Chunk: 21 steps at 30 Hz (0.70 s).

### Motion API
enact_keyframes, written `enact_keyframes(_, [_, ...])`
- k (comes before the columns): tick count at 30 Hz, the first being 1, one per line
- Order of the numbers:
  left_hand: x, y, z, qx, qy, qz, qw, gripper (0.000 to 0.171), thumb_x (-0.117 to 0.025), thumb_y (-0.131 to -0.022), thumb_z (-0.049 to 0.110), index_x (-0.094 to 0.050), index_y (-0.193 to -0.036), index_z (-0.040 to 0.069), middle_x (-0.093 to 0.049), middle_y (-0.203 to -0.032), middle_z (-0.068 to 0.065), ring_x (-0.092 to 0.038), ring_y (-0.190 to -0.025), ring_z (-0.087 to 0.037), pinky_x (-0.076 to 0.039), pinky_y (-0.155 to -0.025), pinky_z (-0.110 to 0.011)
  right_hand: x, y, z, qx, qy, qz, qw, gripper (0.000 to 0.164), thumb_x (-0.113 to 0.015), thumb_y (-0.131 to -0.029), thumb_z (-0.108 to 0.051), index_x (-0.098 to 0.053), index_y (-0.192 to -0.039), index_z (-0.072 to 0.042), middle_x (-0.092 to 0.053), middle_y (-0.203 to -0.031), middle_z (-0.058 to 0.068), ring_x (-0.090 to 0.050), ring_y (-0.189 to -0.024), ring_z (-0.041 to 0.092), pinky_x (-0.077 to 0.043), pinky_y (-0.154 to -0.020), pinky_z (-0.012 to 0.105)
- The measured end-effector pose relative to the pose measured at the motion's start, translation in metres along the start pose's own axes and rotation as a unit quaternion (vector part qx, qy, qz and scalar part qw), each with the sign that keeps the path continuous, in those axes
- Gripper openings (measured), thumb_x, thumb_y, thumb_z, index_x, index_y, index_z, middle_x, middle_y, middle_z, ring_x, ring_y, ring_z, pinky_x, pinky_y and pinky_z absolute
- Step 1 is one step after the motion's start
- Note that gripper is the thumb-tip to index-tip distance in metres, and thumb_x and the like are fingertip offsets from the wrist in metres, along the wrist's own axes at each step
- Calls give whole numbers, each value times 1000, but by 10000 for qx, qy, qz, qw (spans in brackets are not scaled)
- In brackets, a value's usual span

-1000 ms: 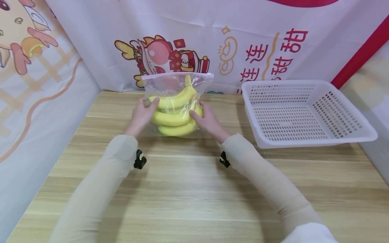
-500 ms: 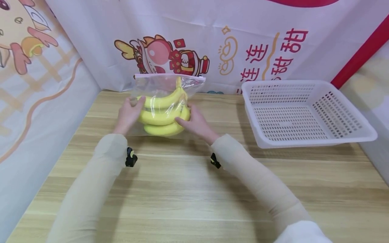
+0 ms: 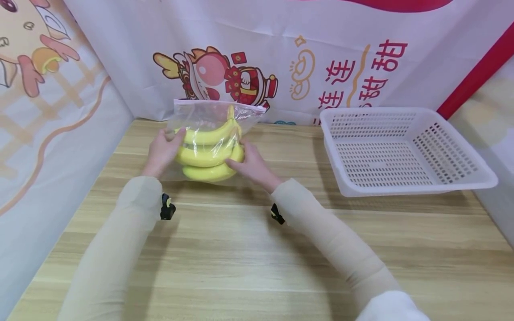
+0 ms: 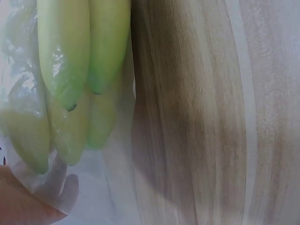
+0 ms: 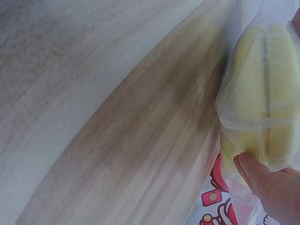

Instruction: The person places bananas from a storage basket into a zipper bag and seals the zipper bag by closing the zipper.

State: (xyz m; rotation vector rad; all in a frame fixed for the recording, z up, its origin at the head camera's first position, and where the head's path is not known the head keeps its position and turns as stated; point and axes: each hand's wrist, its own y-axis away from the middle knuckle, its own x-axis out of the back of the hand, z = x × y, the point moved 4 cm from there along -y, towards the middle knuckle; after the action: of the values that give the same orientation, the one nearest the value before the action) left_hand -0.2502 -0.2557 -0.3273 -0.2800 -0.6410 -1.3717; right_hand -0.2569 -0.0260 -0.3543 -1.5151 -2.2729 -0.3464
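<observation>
A bunch of yellow bananas (image 3: 205, 156) sits inside a clear zip bag (image 3: 201, 117) with a pale pink slider strip along its top. The person's left hand (image 3: 162, 149) pinches the bag's left side, thumb in front; in the left wrist view that hand (image 4: 28, 201) shows at the lower left, some fingers behind the film, below the banana tips (image 4: 70, 93). On the other side the right hand (image 3: 254, 165) grips the bag and the bananas' right end, thumb across the front. The right wrist view has this hand (image 5: 272, 187) against the bagged bananas (image 5: 281, 93).
A white plastic basket (image 3: 381, 185) with slotted walls stands at the right of the wooden table (image 3: 233, 249). Printed white cloth (image 3: 249, 26) hangs behind the table's back edge, and more cloth (image 3: 48, 133) covers the left side.
Both hands have moved left across the table together, carrying the bag of bananas with them, mostly in the first half second. The basket has stayed in place.
</observation>
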Motion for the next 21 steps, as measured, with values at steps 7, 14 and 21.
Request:
enact_keyframes(7, [-1, -2, -2, 38, -53, 72, 10000, 89, -35, -92, 65, -11, -152, 4, -34, -152, -23, -34, -138, -42, -25, -116, -57, -1, 1, 1, -238, 199, -2, 9995, 73, -65, -88, -25, -29, -147, -3, -42, -138, 19, -48, -119, 26, -47, -103, 34])
enact_keyframes(14, [-2, -2, -1, 66, -76, 82, 9999, 87, -35, -93, 63, -11, -152, 4, -33, -152, -23, -35, -138, -42, -27, -115, -56, -2, 0, 2, -270, 398, -53, 9988, 72, -62, -90, -28, -27, -148, -3, -43, -138, 19, -48, -122, 28, -42, -109, 38])
enact_keyframes(21, [-2, -2, -1, 126, -136, 58, 9998, 89, -34, -93, 64, -10, -151, 2, -31, -153, -23, -33, -139, -42, -27, -115, -57, -2, 0, 2, -219, 542, -173, 9981, 71, -59, -92, -29, -25, -149, -4, -44, -138, 19, -50, -120, 27, -45, -106, 37])
